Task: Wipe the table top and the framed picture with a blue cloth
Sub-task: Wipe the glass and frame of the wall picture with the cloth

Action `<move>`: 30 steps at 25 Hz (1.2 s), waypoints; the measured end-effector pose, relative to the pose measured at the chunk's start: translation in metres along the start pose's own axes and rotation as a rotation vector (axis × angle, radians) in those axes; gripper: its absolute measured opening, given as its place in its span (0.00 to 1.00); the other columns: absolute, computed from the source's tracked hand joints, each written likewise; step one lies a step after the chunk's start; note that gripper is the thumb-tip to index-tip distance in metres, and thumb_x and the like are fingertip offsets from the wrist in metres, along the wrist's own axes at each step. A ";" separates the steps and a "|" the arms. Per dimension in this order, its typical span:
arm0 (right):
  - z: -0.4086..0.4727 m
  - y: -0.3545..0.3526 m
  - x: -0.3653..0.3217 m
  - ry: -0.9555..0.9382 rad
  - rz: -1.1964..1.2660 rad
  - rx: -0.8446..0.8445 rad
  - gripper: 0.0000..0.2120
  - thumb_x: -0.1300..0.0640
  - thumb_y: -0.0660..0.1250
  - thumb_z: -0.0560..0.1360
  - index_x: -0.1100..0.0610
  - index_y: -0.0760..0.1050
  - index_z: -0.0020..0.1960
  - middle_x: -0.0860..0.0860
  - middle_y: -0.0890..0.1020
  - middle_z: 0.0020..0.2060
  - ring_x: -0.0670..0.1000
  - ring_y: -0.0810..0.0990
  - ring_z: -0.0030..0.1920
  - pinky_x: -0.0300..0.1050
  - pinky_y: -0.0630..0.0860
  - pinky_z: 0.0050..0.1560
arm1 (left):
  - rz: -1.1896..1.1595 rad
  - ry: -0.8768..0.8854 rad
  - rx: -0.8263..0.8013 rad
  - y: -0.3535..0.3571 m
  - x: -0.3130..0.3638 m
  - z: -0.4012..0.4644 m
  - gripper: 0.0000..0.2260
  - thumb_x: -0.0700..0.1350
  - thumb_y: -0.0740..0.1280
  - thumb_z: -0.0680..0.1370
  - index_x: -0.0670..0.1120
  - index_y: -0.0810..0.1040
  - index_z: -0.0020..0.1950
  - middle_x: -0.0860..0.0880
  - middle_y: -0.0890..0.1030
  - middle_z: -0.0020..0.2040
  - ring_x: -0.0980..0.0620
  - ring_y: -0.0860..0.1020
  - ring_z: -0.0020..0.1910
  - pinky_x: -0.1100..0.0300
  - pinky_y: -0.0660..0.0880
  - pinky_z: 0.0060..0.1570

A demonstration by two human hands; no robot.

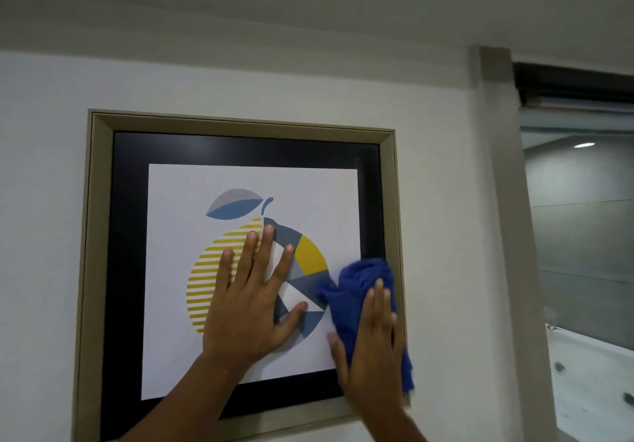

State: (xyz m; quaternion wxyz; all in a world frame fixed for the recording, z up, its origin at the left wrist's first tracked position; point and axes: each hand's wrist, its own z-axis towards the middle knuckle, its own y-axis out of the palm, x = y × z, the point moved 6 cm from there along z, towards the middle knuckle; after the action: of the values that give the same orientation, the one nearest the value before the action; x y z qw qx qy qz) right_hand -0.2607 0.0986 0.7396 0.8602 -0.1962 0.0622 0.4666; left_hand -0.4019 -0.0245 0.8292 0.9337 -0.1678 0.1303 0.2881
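Two hands are up on the picture on the wall. My left hand lies flat, fingers spread. My right hand presses the soft, bunched cloth against the right edge. Glass may break, so I push gently.

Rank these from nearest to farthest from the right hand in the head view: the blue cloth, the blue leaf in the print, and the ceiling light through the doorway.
From the right hand:
1. Blue cloth, under its palm, lower right of the picture.
2. Blue leaf, upper left, in the print.
3. Ceiling light, far right, beyond the doorway.
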 end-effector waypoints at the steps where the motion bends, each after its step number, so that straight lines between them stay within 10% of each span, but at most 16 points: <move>1: -0.015 0.003 0.004 -0.011 -0.020 -0.034 0.42 0.34 0.52 0.77 0.63 0.52 0.79 0.57 0.55 0.79 0.57 0.57 0.77 0.49 0.53 0.75 | -0.001 0.012 -0.002 0.000 0.001 -0.001 0.39 0.70 0.54 0.77 0.49 0.59 0.82 0.41 0.53 0.84 0.38 0.52 0.83 0.35 0.53 0.78; 12: 0.206 -0.071 -0.056 -0.110 0.124 0.100 0.40 0.33 0.50 0.78 0.58 0.52 0.80 0.53 0.54 0.81 0.53 0.52 0.80 0.51 0.49 0.77 | -0.013 0.041 0.045 0.003 0.003 -0.004 0.39 0.70 0.56 0.77 0.50 0.58 0.83 0.42 0.53 0.85 0.40 0.50 0.83 0.37 0.47 0.80; 21: -0.026 0.001 0.006 -0.078 0.199 0.043 0.36 0.35 0.49 0.80 0.51 0.43 0.81 0.52 0.58 0.79 0.57 0.63 0.75 0.62 0.71 0.68 | 0.005 0.059 0.031 0.004 0.004 -0.004 0.39 0.70 0.54 0.78 0.50 0.56 0.83 0.41 0.53 0.84 0.38 0.50 0.83 0.34 0.49 0.79; 30: 0.151 -0.056 -0.039 -0.176 0.290 0.109 0.31 0.48 0.55 0.82 0.62 0.52 0.79 0.57 0.56 0.80 0.57 0.55 0.79 0.45 0.49 0.76 | -0.001 0.059 0.031 0.003 0.005 -0.004 0.39 0.69 0.56 0.78 0.50 0.55 0.83 0.42 0.52 0.85 0.39 0.48 0.84 0.36 0.46 0.80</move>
State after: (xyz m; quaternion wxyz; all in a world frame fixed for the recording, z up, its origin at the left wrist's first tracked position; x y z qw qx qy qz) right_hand -0.2478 0.1002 0.9044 0.7953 -0.0965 0.0397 0.5972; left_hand -0.4000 -0.0209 0.8235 0.9320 -0.1620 0.1624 0.2806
